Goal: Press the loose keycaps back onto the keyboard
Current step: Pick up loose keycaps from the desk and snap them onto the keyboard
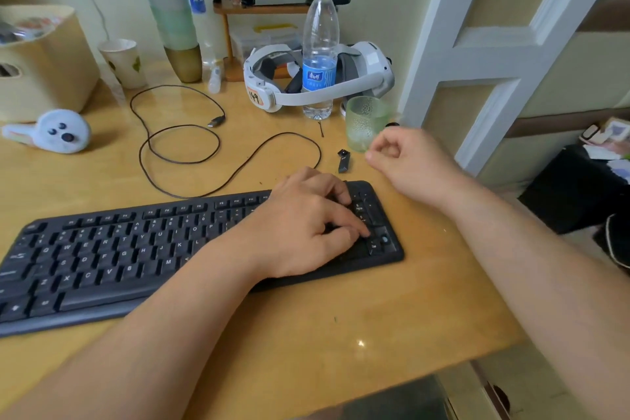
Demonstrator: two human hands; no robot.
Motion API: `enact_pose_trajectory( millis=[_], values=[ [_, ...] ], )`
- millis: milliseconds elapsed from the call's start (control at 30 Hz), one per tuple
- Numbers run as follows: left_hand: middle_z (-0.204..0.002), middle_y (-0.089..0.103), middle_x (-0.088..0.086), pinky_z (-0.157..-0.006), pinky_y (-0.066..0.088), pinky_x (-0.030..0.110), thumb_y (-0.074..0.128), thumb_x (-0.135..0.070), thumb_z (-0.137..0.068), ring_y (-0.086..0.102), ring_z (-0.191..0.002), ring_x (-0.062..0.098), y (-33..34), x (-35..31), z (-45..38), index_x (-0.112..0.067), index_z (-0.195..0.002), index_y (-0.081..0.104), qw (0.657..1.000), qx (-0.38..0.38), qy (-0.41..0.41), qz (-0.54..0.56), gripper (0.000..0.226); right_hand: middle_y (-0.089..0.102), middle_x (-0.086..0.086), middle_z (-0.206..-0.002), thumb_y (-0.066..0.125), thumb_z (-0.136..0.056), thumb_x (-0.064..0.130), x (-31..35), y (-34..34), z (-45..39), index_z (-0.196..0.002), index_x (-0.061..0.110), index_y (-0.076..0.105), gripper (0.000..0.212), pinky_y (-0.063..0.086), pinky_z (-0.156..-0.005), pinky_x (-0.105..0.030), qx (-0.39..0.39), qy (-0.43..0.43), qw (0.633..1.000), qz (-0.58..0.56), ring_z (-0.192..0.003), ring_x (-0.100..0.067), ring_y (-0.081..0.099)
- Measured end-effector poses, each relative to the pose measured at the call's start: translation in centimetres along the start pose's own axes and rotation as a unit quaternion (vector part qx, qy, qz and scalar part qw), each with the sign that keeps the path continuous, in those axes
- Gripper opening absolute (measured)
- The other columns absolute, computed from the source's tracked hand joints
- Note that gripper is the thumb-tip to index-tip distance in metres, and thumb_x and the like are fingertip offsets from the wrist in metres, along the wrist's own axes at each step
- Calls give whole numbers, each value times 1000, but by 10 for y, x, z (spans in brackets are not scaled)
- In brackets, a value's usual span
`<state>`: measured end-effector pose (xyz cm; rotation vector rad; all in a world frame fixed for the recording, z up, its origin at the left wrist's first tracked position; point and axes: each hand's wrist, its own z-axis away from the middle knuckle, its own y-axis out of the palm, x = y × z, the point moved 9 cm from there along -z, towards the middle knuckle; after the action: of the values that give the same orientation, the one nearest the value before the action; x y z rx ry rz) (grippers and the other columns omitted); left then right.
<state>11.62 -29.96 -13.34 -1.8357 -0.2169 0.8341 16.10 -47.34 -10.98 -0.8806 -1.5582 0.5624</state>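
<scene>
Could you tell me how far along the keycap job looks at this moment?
Most of the keyboard already carries its caps. In hand: the left hand presses its fingers onto the right-end key block. The right hand hovers past the keyboard, loosely curled; whether it holds a cap is unclear. Left: one loose keycap lies on the desk behind the keyboard, and a socket near the corner looks bare.

A single wide-angle head camera looks forward and steeply down from close above the yellow wooden desk (341,334), the black plastic keyboard (119,256) filling the near left, a pale wall behind.
</scene>
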Motion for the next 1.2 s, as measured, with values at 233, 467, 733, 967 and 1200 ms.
enact_pose_trajectory(
  millis=[233, 467, 733, 967, 1200],
  values=[
    [-106, 56, -21, -100, 44, 43, 45, -59, -96, 45, -112, 12, -29, 27, 1, -48, -118, 72, 991, -101, -56, -68, 37, 60, -1, -138, 44, -101, 21, 5, 51, -42, -140, 61, 49, 56, 43, -69, -35, 105, -42, 950, 291, -113, -29, 60],
    [-102, 60, -22, -94, 45, 33, 54, -50, -95, 47, -110, 10, -44, 38, 2, -45, -110, 75, 980, -160, -89, -80, 26, 66, -3, -125, 51, -100, 36, -12, 56, -51, -128, 47, 60, 31, 57, -83, -44, 107, -31, 968, 223, -104, -31, 62],
    [-102, 62, -23, -92, 44, 24, 63, -40, -97, 47, -110, 5, -46, 40, 2, -45, -107, 76, 978, -172, -103, -56, 17, 52, 16, -75, 62, -100, 35, -25, 32, -38, -121, 49, 65, 26, 42, -62, -32, 71, -38, 988, 131, -73, -10, 52],
    [-104, 62, -22, -87, 44, 26, 65, -36, -97, 48, -108, 7, -41, 42, -4, -46, -108, 76, 979, -162, -117, -45, 18, 63, 7, -138, 62, -100, 40, -31, 21, -38, -132, 55, 61, 35, 53, -97, -43, 87, -20, 975, 202, -121, -25, 60],
    [-106, 63, -20, -93, 43, 28, 66, -35, -97, 52, -109, 8, -34, 29, -10, -45, -110, 75, 981, -150, -107, -57, 19, 68, 3, -105, 62, -98, 44, -26, 26, -38, -102, 39, 69, 10, 51, -74, -38, 48, -13, 978, 201, -91, -23, 57]
  ],
)
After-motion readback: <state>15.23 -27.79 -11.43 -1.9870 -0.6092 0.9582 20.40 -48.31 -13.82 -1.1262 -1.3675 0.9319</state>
